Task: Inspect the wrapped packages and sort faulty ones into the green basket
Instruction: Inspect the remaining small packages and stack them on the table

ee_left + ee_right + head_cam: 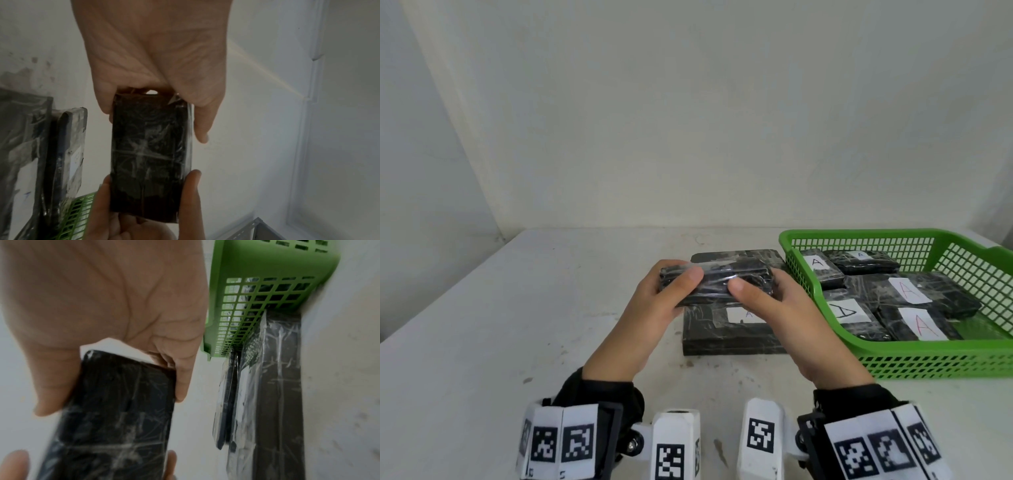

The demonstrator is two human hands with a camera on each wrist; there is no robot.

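Note:
Both hands hold one black film-wrapped package (717,282) (151,155) (115,418) above the table, its long edge toward me. My left hand (671,291) (156,84) grips its left end, thumb on the near face. My right hand (760,298) (115,324) grips the right end the same way. No label shows on the held package. Under it lies a bigger black package with a white label (732,330), and another black package (739,257) lies behind. The green basket (893,356) (246,272) at right holds several wrapped packages marked "A".
The white table (517,325) meets pale walls at the back and left. The basket's left wall (804,274) stands close beside the held package and my right hand. In the left wrist view a metal shelf corner (257,227) shows low right.

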